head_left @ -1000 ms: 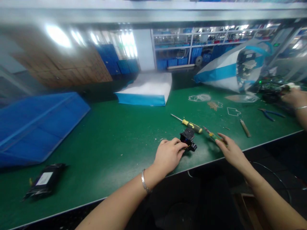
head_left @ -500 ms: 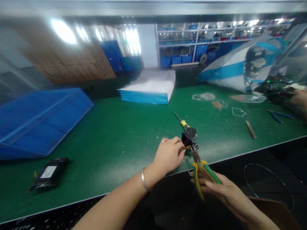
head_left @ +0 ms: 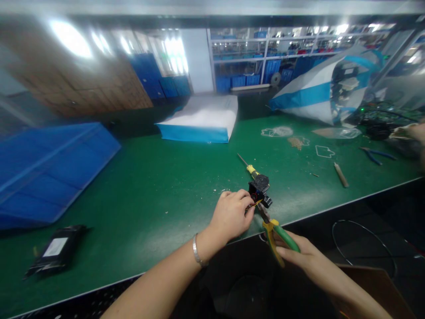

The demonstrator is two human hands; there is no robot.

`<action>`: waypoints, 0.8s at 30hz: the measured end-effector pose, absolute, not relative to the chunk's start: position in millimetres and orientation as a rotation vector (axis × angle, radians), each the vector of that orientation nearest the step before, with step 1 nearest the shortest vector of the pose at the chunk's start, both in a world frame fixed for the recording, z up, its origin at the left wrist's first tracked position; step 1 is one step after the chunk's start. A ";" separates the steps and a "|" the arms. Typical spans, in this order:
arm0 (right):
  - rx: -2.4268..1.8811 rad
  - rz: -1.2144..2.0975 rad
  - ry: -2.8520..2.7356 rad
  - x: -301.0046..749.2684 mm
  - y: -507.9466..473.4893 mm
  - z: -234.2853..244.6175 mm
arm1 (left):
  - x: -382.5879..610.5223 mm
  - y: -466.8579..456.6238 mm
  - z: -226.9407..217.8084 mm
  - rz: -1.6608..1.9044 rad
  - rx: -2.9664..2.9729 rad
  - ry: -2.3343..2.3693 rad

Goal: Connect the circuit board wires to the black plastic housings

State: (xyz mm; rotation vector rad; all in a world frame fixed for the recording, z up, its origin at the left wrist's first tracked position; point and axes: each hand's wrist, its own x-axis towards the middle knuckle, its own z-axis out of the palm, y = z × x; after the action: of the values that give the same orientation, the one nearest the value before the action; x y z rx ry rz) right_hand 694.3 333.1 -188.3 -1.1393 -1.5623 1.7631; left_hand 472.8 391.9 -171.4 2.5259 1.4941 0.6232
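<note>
My left hand (head_left: 232, 215) is closed on the near left side of a small black plastic device (head_left: 256, 189), its fingertips partly hidden. Thin yellow and red wires (head_left: 256, 203) come out of the device beside those fingers. My right hand (head_left: 300, 249) grips pliers (head_left: 272, 225) with green and yellow handles. Their jaws reach the wires at the device's lower edge; whether they bite on a wire is too small to tell. Just behind the device lies a screwdriver (head_left: 253, 171) with a yellow and black handle, its shaft pointing away.
A blue bin (head_left: 56, 168) stands left, behind a black packet (head_left: 56, 250) with a white label. A white and blue bag (head_left: 199, 117) lies at the back. Farther right are blue-handled pliers (head_left: 376, 155), a pen-like tool (head_left: 341, 175) and another person's hand (head_left: 419, 132).
The pliers' handles have come closer together in my right hand. My left hand stays on the device. The whole view has shifted slightly.
</note>
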 end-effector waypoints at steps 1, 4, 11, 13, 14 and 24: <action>-1.150 1.759 -1.564 694.7 334.1 -187.8 | 472.7 391.7 -171.6 0.618 2.526 1.497; -1.168 1.763 -1.539 698.2 337.7 -188.3 | 472.4 391.0 -171.8 0.600 2.527 1.500; -1.256 1.794 -1.384 713.1 343.1 -186.7 | 473.1 390.8 -169.7 0.563 2.564 1.458; -1.260 1.802 -1.381 716.0 343.9 -184.0 | 473.6 391.8 -170.2 0.572 2.563 1.439; -1.258 1.809 -1.383 717.1 344.4 -182.7 | 474.0 392.6 -170.6 0.574 2.560 1.436; -1.239 1.855 -1.387 725.9 344.1 -181.9 | 477.1 403.0 -172.3 0.403 2.577 1.487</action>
State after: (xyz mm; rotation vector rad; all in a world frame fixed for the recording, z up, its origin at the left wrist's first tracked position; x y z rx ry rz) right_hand 725.9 344.1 -181.9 -1.2394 -1.3869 1.8552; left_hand 477.1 403.0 -172.3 2.5767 1.4868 0.4033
